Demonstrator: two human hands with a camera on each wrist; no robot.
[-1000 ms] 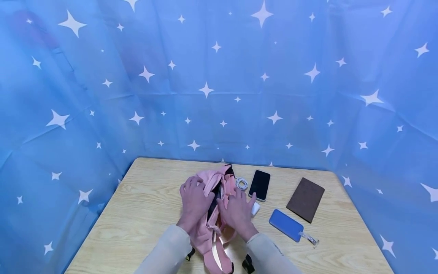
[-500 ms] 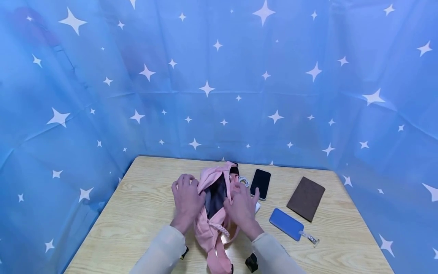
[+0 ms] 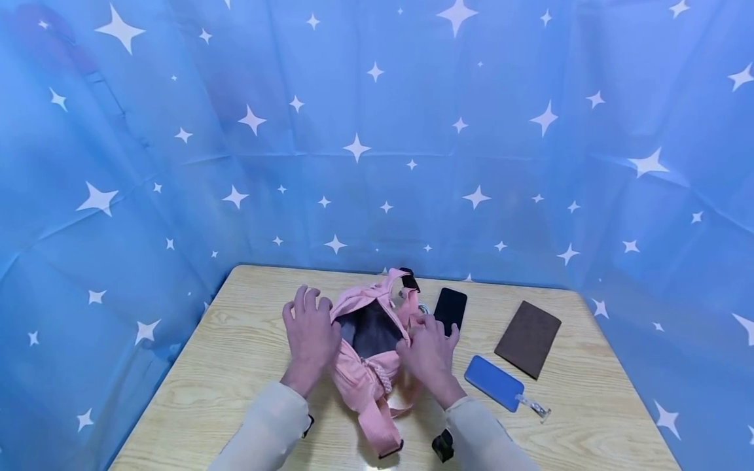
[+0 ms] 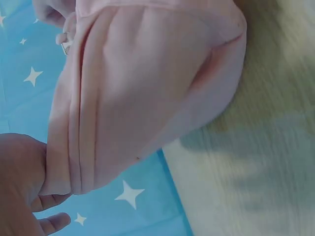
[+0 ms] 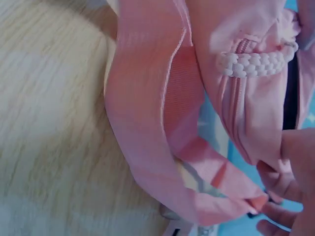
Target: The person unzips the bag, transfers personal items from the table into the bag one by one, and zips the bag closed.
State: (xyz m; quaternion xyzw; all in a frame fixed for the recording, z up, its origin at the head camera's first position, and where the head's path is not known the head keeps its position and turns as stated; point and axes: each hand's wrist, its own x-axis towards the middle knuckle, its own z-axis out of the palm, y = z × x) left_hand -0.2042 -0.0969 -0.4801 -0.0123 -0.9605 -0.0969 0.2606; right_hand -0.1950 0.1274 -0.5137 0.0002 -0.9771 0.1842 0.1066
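Observation:
A pink waist bag [image 3: 356, 386] lies on the table with its zipped mouth spread wide, showing a dark lining [image 3: 371, 330]. My left hand [image 3: 311, 333] pinches the left edge of the mouth; in the left wrist view its thumb and fingers [image 4: 54, 199] hold the rim of the bag's smooth side. On the opposite edge my right hand [image 3: 431, 350] grips the fabric, and in the right wrist view some of its fingers are beside the wide pink strap [image 5: 142, 113]. A braided zip pull [image 5: 256, 65] hangs at the near end of the opening. The bag's bottom is hidden.
Right of the bag lie a black phone [image 3: 450, 307], a blue card holder [image 3: 493, 383] with a clear strap, and a brown booklet [image 3: 528, 340]. A white cable [image 3: 423, 309] is mostly covered. A black buckle [image 3: 443, 446] sits by the right sleeve. Blue curtains surround the table [image 3: 235, 366].
My hands have moved apart, left hand leftward and right hand rightward. The bag's mouth has widened from a narrow slit. The white block near the phone has become hidden behind my right hand.

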